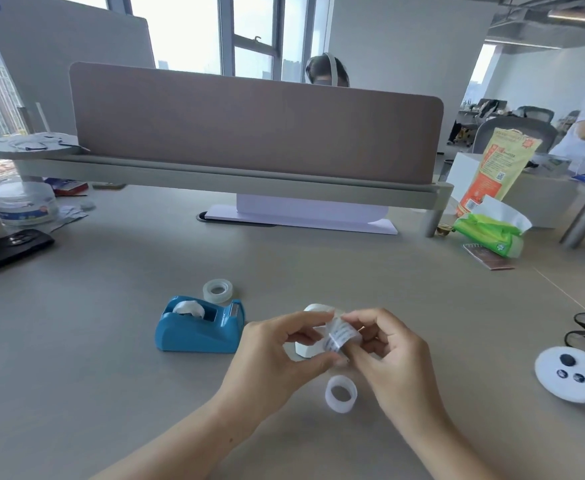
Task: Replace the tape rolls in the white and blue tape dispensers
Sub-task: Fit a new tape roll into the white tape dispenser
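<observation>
Left hand (277, 355) and right hand (391, 355) both pinch a printed tape roll (341, 336), possibly wrapped, just over the mostly hidden white dispenser (303, 351). Blue dispenser (197, 332) to the left, roll loaded.

Left grip (277, 355), right grip (393, 358) close together, both pinching.
</observation>
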`<state>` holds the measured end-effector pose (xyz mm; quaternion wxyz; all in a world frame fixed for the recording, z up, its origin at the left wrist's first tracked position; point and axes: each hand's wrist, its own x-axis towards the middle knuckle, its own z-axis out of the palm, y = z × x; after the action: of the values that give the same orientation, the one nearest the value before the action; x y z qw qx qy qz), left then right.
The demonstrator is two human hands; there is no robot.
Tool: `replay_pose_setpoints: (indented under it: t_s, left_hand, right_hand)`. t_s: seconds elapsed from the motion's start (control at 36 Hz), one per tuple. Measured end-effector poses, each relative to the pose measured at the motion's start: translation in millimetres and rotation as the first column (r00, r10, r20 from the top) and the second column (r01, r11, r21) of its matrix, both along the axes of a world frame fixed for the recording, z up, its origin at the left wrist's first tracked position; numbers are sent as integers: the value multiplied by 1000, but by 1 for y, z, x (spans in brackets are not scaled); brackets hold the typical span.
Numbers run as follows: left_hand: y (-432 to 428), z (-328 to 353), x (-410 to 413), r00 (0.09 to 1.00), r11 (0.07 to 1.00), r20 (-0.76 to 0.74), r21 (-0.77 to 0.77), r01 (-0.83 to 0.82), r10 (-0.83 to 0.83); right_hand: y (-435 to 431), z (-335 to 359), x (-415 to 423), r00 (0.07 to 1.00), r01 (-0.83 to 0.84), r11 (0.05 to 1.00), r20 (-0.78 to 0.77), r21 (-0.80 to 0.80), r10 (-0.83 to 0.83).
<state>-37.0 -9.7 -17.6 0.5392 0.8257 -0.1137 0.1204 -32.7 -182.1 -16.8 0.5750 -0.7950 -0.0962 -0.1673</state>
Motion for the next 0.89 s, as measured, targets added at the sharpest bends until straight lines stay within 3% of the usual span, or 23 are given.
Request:
replay_pose_setpoints:
  t_s: [0.33, 0.78, 0.89]
  left_hand:
    - [5, 1, 4, 1000, 994, -3, -113, 13, -13]
    - [4, 0, 4, 1000, 990, -10, -142, -13, 11]
    - [4, 3, 3, 1000, 992, -15, -122, -13, 11]
  right_hand:
    - [-7, 7, 0, 981, -185, 968, -24, 167, 192]
    - [-3, 8, -2, 974, -206, 956, -51, 209, 221]
    - [-4, 5, -2, 982, -182, 971, -24, 152, 188]
